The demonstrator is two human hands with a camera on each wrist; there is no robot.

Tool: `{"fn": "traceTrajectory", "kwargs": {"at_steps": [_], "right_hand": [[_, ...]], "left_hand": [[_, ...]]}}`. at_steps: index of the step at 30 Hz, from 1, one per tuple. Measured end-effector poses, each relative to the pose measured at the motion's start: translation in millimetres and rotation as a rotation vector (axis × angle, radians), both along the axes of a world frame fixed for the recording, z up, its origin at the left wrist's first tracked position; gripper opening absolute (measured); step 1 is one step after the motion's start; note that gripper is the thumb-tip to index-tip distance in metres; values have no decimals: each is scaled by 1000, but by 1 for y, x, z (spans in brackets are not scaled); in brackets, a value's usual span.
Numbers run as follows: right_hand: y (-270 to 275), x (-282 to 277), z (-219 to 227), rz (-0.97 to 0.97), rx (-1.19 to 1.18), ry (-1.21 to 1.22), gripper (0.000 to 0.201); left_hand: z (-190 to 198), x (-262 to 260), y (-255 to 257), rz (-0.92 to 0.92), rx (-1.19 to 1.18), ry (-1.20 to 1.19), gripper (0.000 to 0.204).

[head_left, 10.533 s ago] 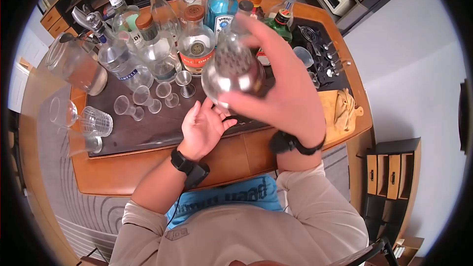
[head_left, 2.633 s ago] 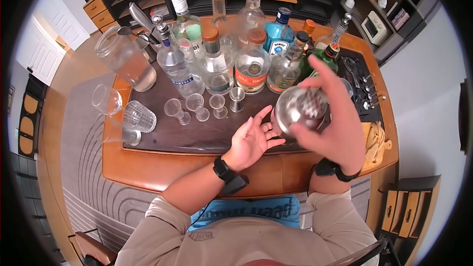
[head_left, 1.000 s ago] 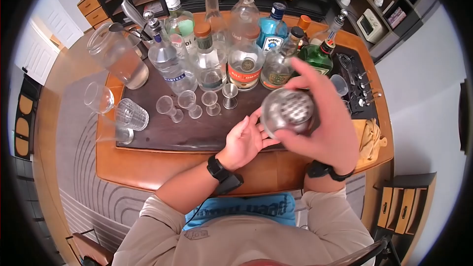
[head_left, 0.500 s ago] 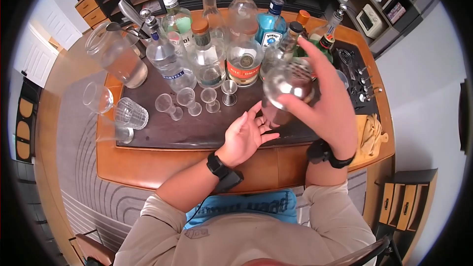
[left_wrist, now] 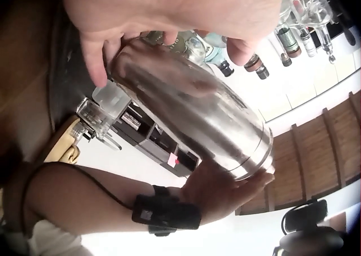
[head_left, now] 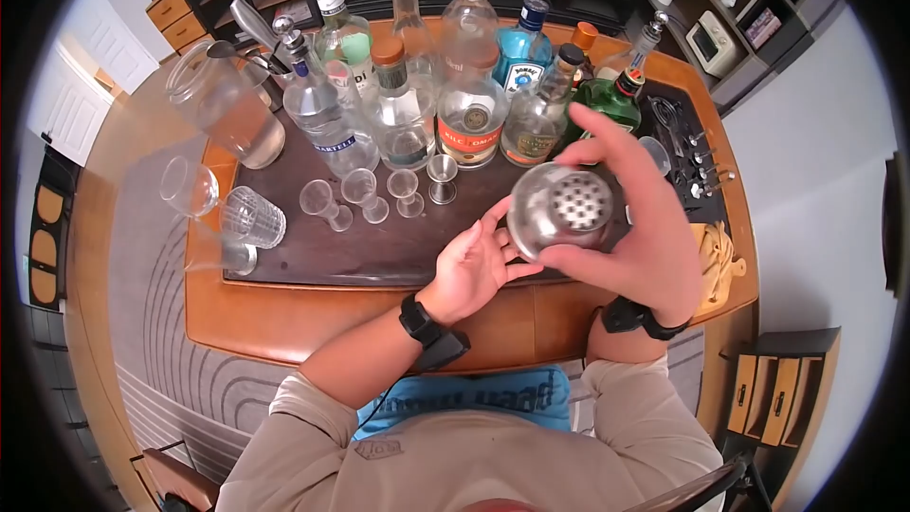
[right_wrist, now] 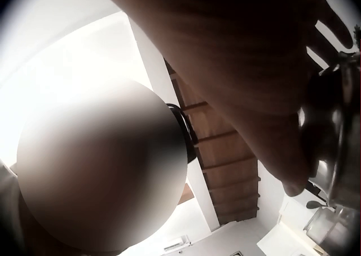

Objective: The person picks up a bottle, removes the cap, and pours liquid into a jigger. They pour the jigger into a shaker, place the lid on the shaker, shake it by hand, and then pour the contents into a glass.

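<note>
Shaker (head_left: 534, 213) had tipped its strainer (head_left: 581, 201) toward my view, not yet set down; right hand (head_left: 647, 242) gripped it, open left hand (head_left: 467, 275) touched it.

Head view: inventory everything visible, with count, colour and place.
Shaker: one, silver, between hands
Bottles: at least ten, mostly clear, table rear
Small cups: four, three clear, one silver, mid-table
Pitcher: one, clear, rear left
Drinking glasses: at least two, clear, left
Table: one, orange-brown with dark mat, centre
Board: one, tan, right
Crumpled item: one, tan, on board
Appliance: one, white, upper right
Rug: one, grey, floor
Lettered fabric: one, blue, lap
Shirt: one, beige, torso
Wrist devices: two, black, wrists
Left hand: one, bare, touching shaker
Right hand: one, bare, gripping shaker
</note>
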State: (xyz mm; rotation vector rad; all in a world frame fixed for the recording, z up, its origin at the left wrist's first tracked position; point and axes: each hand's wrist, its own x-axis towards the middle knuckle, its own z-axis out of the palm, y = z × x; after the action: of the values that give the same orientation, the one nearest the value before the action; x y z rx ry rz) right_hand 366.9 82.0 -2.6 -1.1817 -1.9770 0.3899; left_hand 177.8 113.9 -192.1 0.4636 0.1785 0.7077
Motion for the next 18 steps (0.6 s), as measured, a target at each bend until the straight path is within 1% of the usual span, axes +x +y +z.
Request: {"fn": "traceTrajectory", "kwargs": {"at_steps": [2,3,4,7,8,9,10,11,12,13,15,17,18], "right_hand": [[7,-2,-3,-41,-3,-20,98],[9,-4,-5,-79,-8,-39,101],[11,-5,-7,-209,-4,33,98],[2,10,-2,-170,6,4,96],[-4,9,6,-88,3,-40,93],[-3,3,7,-87,4,-41,93],[0,-7,7,-50,27,-56,92],[1,-13,7,-16,49,-70,90],[8,-11,-2,-34,65,-14,90],[10,-8,-3,-41,60,-10,90],[12,0,-4,-308,26,-51,93],[5,3,-4,-268,-17,-28,95],[3,0,-5,-141,-19,25,95]], "left_hand": [[-18,1,2,-23,0,-35,89],[-19,1,3,-42,-1,-71,89],[-19,0,4,-44,2,-70,89],[-14,-3,4,-10,12,-37,89],[-12,-2,3,-5,2,-30,89],[-8,0,2,-3,-6,-24,88],[13,0,-1,20,-17,12,89],[6,2,2,15,-14,11,89],[-1,2,5,1,-23,-26,89],[-7,1,5,-13,-38,-60,90],[-12,-1,4,8,-24,-20,90],[-14,-1,4,0,-22,-28,90],[-5,-1,3,3,-24,-8,90]]}}
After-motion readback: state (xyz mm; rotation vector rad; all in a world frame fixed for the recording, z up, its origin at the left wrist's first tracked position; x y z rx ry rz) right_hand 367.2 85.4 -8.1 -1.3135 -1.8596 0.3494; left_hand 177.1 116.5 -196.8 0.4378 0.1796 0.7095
